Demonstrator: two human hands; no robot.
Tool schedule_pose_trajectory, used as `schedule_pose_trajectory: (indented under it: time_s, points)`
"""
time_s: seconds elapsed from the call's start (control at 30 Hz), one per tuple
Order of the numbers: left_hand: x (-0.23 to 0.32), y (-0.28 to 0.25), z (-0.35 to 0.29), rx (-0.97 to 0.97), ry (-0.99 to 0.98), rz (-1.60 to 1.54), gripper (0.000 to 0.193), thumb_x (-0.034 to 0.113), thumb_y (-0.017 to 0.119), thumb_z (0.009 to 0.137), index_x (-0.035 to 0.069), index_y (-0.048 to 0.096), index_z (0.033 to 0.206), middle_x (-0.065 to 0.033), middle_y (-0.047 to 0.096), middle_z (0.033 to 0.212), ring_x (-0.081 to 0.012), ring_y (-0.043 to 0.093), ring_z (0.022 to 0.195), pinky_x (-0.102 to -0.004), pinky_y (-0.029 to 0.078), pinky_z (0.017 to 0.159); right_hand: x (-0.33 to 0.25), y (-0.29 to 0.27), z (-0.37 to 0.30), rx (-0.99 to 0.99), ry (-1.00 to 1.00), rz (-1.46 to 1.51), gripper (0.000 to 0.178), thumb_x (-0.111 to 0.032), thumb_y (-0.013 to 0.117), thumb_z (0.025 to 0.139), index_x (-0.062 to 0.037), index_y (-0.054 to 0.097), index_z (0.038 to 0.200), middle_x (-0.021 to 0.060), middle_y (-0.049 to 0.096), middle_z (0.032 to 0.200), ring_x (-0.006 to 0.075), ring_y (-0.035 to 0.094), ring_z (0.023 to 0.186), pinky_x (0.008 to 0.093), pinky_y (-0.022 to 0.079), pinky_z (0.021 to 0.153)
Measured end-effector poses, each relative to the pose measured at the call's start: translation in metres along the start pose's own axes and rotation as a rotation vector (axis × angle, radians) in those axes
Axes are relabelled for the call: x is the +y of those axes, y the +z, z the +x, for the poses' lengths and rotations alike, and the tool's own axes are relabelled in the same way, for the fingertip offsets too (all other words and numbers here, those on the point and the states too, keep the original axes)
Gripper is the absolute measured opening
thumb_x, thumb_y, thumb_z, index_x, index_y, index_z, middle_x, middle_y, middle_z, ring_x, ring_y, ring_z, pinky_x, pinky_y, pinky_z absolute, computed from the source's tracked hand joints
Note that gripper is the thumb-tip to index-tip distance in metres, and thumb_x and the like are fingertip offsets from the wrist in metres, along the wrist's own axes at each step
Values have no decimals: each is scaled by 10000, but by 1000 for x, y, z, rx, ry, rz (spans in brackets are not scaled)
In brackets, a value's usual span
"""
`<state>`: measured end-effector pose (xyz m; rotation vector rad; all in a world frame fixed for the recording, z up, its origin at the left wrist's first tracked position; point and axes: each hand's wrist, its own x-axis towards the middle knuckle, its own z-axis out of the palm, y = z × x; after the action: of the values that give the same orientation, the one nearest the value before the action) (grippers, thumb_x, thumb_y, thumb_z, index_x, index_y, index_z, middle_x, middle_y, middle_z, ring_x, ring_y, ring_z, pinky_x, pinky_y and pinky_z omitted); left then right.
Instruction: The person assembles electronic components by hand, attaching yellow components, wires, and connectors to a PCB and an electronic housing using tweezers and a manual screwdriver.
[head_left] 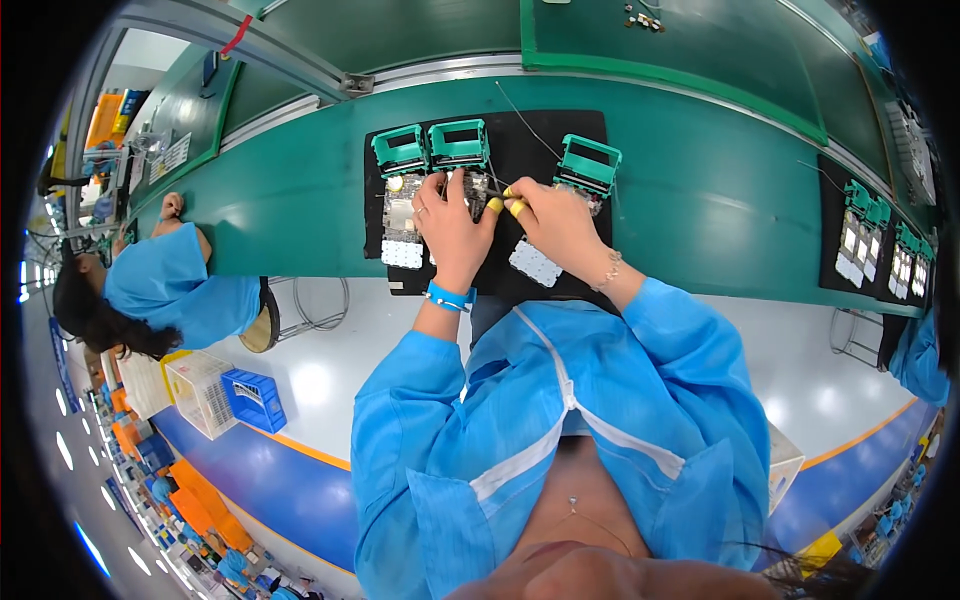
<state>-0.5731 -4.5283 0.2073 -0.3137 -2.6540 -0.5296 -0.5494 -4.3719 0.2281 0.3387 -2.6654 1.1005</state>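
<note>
My left hand lies over the middle circuit board, fingertips on it near its green plastic frame, thumb apart in a yellow finger cot. My right hand, with yellow cots on thumb and index finger, is pinched close to my left thumb. What sits in that pinch is too small to make out. Under the right hand lies another board whose white padded end shows, a green frame at its top. To the left rests a third board with its own green frame.
A black mat lies beneath the boards on the green workbench. A thin wire crosses the mat's far edge. At right, more boards sit on another mat. A co-worker in blue is at left, near a blue crate.
</note>
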Motion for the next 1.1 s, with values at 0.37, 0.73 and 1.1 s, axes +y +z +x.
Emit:
schedule_pose_trajectory:
  time_s: [0.37, 0.73, 1.1]
  points:
    - [-5, -2, 1, -1, -16, -72, 573, 219, 741, 641, 71, 559, 1164, -141, 439, 1139, -336, 424, 1055, -458, 362, 812, 0, 23, 22, 41, 53, -215, 111, -177, 561, 869, -70, 561, 900, 90, 635, 762, 277, 620, 620, 378, 478, 527]
    - [-3, -3, 1, -10, -33, -114, 547, 232, 732, 660, 71, 569, 1157, -136, 442, 1141, -328, 421, 1066, -449, 353, 850, 1, 16, 26, 42, 92, -78, 101, -167, 564, 857, -67, 561, 869, 89, 643, 775, 279, 629, 683, 387, 480, 577]
    - [-11, 2, 8, 118, -23, -256, 152, 65, 670, 739, 42, 639, 886, -119, 526, 978, -299, 487, 926, -393, 398, 797, 6, 10, 17, -35, 73, 26, 96, -141, 584, 840, -70, 583, 905, 95, 642, 763, 286, 626, 681, 392, 479, 580]
